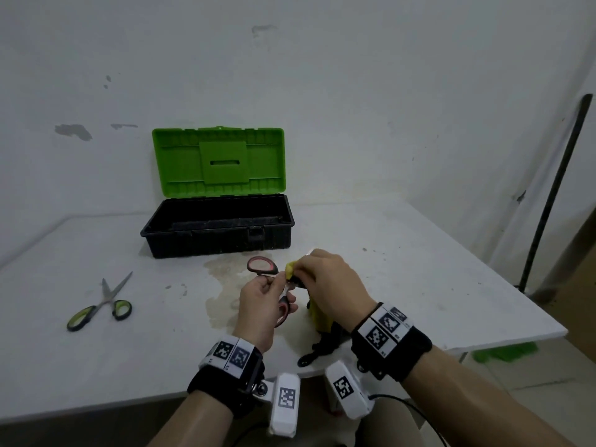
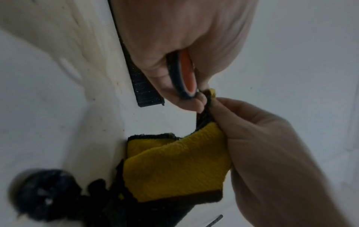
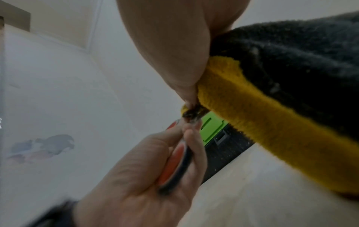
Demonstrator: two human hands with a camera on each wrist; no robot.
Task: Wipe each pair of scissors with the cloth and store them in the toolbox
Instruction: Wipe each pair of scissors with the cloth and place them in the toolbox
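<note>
The left hand (image 1: 259, 304) grips the red-handled scissors (image 1: 263, 266); the right hand (image 1: 325, 279) pinches the yellow cloth (image 2: 174, 165) around the blades. The green-handled scissors (image 1: 100, 304) wait on the table (image 1: 419, 269), and nothing shows in the toolbox (image 1: 219, 233).

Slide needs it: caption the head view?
Left hand holds red-handled scissors while right hand wipes them with yellow cloth.

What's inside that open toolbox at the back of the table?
The toolbox, lid up, shows only a dark interior with no scissors visible. Its front wall hides the near part of the floor, so something flat there could be missed.
</note>
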